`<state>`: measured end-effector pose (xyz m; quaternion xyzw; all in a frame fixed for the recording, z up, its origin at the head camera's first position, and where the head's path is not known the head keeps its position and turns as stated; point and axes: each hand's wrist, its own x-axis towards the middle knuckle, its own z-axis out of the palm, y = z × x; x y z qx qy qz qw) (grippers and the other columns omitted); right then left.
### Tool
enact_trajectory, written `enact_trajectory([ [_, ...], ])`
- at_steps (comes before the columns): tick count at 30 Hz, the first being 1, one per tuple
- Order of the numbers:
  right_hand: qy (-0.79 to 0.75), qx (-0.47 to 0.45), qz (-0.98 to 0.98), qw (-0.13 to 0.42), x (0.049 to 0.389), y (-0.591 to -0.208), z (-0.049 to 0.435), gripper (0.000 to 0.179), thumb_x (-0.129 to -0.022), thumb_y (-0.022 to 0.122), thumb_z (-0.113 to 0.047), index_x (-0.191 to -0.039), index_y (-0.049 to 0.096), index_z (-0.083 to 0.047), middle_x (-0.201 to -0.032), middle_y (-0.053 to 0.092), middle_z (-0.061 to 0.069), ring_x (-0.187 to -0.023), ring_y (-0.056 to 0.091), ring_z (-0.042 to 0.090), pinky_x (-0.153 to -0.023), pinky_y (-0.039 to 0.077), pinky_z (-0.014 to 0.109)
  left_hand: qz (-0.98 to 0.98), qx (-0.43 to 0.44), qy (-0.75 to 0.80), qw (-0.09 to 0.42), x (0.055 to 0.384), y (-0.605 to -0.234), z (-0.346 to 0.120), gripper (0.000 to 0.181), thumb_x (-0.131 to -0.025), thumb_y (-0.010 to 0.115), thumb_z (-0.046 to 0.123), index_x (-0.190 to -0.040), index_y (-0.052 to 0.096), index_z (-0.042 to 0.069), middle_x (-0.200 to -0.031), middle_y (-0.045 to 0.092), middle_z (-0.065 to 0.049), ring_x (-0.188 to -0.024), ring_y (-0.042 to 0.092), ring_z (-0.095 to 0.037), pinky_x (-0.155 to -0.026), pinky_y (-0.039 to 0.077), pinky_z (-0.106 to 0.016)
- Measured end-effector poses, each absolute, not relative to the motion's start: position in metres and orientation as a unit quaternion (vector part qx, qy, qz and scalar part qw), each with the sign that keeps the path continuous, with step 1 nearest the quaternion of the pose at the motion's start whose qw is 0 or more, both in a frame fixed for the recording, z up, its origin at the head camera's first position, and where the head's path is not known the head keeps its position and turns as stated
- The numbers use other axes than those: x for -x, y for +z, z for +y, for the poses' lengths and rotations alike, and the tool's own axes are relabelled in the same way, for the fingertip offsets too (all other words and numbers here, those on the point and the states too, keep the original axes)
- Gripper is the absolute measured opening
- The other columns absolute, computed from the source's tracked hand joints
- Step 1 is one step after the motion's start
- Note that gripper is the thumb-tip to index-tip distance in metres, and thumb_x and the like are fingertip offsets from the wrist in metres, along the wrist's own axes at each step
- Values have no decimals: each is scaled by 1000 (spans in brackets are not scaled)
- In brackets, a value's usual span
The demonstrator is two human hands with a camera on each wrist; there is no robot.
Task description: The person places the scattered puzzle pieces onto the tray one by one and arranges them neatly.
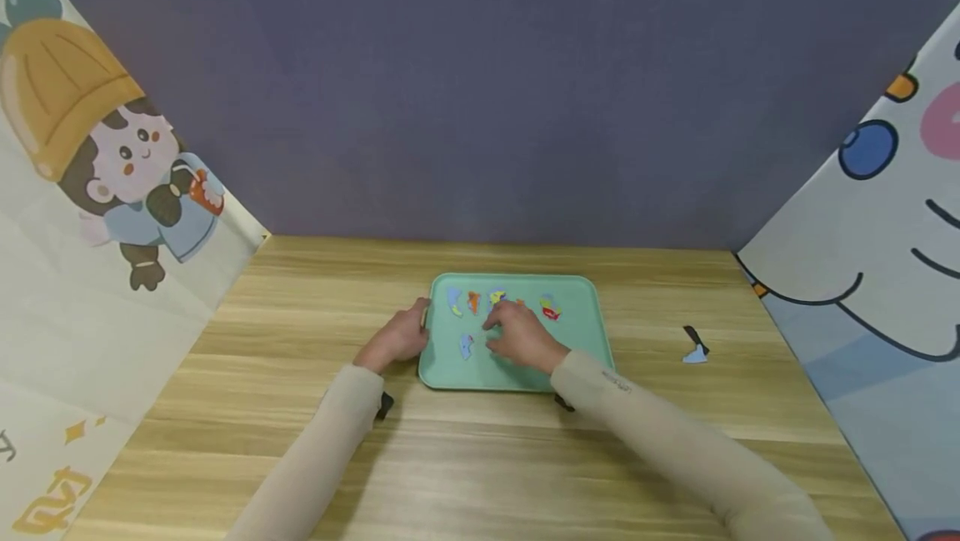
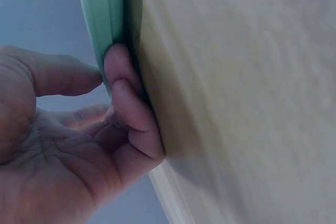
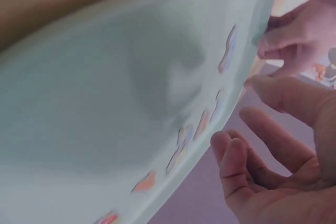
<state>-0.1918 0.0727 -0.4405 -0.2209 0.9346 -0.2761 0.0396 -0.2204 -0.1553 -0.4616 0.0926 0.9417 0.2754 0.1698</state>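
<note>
A light green tray (image 1: 517, 378) lies on the wooden table. My left hand (image 1: 405, 333) grips its left edge; in the left wrist view the thumb is at the rim and curled fingers (image 2: 134, 111) sit along the outer side. Over the tray's middle, my right hand (image 1: 521, 337) has loosely bent fingers and nothing between them. Flat cut-out pieces lie on the tray: a light blue one (image 1: 454, 301), an orange one (image 1: 474, 302), a yellow one (image 1: 497, 296) partly behind the right hand, and a red-and-yellow one (image 1: 551, 308). Another light blue piece (image 1: 467, 347) lies nearer the front.
Right of the tray, a small black and light blue item (image 1: 696, 348) lies on the wooden table (image 1: 480, 458). A dark wall (image 1: 480, 91) rises behind the table. Printed cartoon panels stand at the left (image 1: 90, 216) and right (image 1: 847, 241).
</note>
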Motion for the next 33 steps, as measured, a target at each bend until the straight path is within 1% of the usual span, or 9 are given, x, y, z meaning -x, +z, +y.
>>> enact_trajectory([
  [4, -288, 193, 937, 45, 191, -437, 87, 25, -78, 76, -9, -101, 72, -2, -101, 60, 4, -99, 57, 25, -85, 47, 37, 939, -89, 283, 174, 220, -463, -156, 60, -93, 47, 6, -148, 22, 6, -68, 53, -9, -55, 49, -18, -53, 44, -31],
  [7, -291, 177, 939, 44, 190, -433, 99, 26, -80, 75, -10, -104, 71, -2, -103, 59, 4, -101, 56, 26, -85, 46, 38, 940, -90, 282, 172, 221, -463, -156, 61, -92, 48, 6, -147, 22, 6, -68, 53, -9, -56, 49, -18, -53, 44, -31],
  [13, -289, 172, 941, 29, 187, -425, 130, 27, -82, 74, -11, -107, 69, -1, -109, 58, 8, -102, 57, 29, -84, 47, 40, 943, -94, 274, 166, 222, -462, -156, 62, -91, 49, 6, -147, 23, 6, -70, 54, -9, -59, 50, -20, -54, 44, -32],
  [21, -292, 145, 945, 14, 181, -419, 179, 30, -83, 71, -12, -110, 68, 1, -113, 58, 13, -105, 54, 35, -87, 43, 48, 941, -89, 280, 170, 220, -460, -156, 62, -91, 48, 6, -147, 21, 6, -70, 54, -10, -58, 50, -20, -54, 44, -32],
  [26, -292, 124, 948, 11, 178, -421, 206, 31, -84, 70, -12, -112, 66, 3, -119, 55, 18, -106, 53, 37, -85, 45, 50, 941, -94, 280, 167, 220, -461, -156, 62, -91, 49, 6, -147, 22, 6, -69, 53, -9, -58, 50, -20, -54, 44, -32],
  [33, -293, 105, 950, -12, 175, -432, 240, 29, -84, 70, -10, -110, 67, 3, -112, 58, 17, -103, 54, 38, -82, 46, 51, 940, -100, 282, 165, 221, -463, -157, 62, -90, 49, 6, -146, 23, 6, -68, 53, -9, -57, 50, -19, -54, 43, -32],
])
